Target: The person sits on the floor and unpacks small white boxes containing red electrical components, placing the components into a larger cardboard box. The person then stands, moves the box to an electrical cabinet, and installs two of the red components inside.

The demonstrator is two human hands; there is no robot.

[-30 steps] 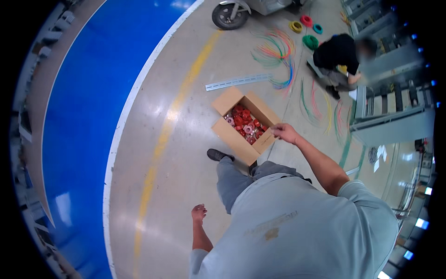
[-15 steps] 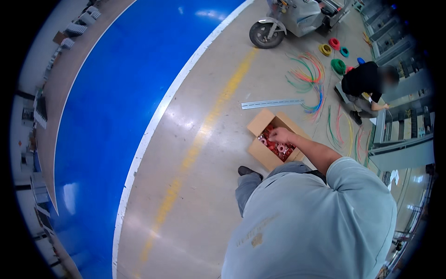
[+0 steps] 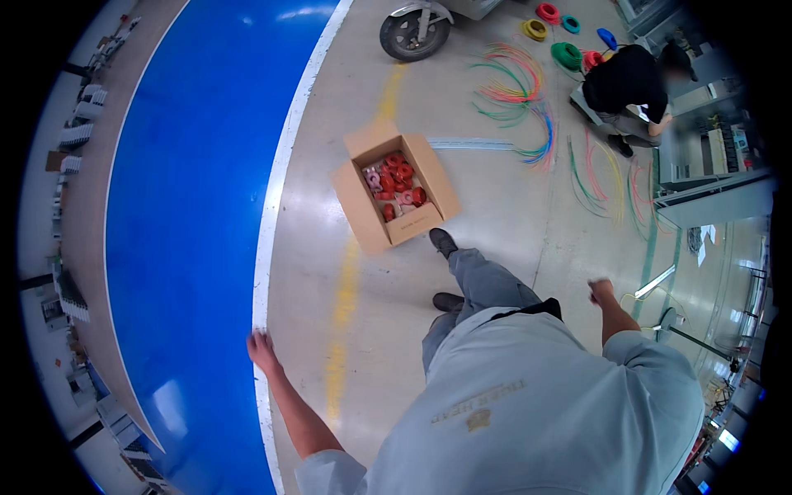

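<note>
My left hand [image 3: 263,353] hangs out to the left over the white floor line, its fingers curled. Out to the right, above the floor, is my right hand [image 3: 603,291], closed like a fist. Anything inside either hand is hidden. Ahead of my feet an opened cardboard box [image 3: 417,225] stands on the floor with its flaps folded out. Inside it lie several red ring-shaped rolls [image 3: 403,172] and some pink ones [image 3: 374,181]. Both hands are well apart from the box; my shoe [image 3: 443,241] is close to its near right corner.
A flat slotted metal strip [image 3: 474,143] lies beside the box. Farther right are loose coloured wires [image 3: 528,91] and wire coils [image 3: 567,55]. A co-worker in black [image 3: 624,82] crouches at open cabinets [image 3: 714,194]. A vehicle's wheel [image 3: 415,35] stands at the top.
My right hand has left the box and swung out to the right. My left hand has come into view. The box now sits farther left, over the yellow line.
</note>
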